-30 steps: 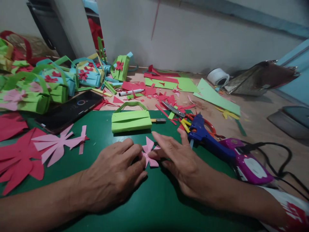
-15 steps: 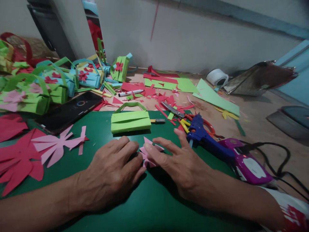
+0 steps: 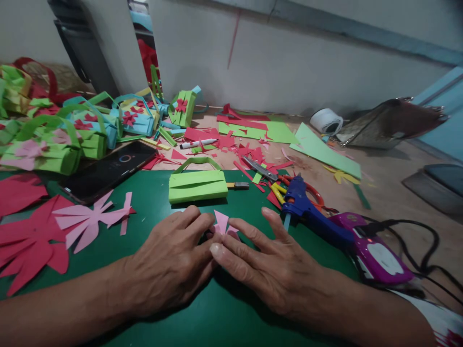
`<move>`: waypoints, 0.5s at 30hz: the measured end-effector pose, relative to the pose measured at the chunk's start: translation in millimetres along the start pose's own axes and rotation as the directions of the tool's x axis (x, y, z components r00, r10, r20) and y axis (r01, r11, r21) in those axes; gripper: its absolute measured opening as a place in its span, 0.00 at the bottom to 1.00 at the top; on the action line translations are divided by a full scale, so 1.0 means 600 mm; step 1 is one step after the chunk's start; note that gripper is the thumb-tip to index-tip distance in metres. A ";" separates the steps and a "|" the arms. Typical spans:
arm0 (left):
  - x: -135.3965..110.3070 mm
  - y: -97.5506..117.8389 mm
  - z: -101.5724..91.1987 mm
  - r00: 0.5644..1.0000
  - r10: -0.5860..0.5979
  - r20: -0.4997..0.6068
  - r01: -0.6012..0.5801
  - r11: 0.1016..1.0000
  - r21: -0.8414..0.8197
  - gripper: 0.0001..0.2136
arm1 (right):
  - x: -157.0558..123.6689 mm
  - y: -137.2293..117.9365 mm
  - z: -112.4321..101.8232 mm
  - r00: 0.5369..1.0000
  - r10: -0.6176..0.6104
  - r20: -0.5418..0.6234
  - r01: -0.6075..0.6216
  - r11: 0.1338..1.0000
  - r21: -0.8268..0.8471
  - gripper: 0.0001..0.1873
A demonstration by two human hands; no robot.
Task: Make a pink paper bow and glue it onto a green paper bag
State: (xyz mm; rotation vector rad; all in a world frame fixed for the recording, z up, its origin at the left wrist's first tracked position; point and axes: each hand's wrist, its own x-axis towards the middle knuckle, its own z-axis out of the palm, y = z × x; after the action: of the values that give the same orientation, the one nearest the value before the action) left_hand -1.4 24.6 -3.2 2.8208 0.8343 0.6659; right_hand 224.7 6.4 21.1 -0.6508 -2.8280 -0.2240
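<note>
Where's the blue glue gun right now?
In the head view, the blue glue gun lies right of centre, just beyond the right hand, between the scissors and the purple device.

Pink paper flower (image 3: 221, 221), lower part hidden

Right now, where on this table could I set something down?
Bare green board shows between the pink strip and the left hand, and on the near side of that hand and the right hand. It's crowded around the phone and paper bags, and at the scissors and glue gun.
</note>
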 end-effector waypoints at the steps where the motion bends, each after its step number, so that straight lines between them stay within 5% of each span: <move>1: 0.000 0.000 0.000 1.000 0.000 -0.005 0.000 1.000 -0.003 0.05 | 0.000 0.000 0.000 1.000 0.001 0.006 -0.001 1.000 0.003 0.25; 9: 0.006 0.003 -0.005 0.998 -0.019 0.064 0.018 1.000 0.018 0.07 | -0.014 0.000 -0.010 0.971 0.067 0.228 -0.119 0.968 0.222 0.47; 15: 0.006 0.002 -0.008 0.997 -0.026 0.073 0.024 0.999 0.030 0.10 | -0.028 0.002 0.002 0.955 0.171 0.241 -0.245 0.914 0.323 0.52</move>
State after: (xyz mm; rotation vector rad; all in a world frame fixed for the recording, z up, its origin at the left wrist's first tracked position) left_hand -0.2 25.8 3.0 2.8362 0.8720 0.5479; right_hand 239.6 0.8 16.0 -0.9293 -2.8493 0.4015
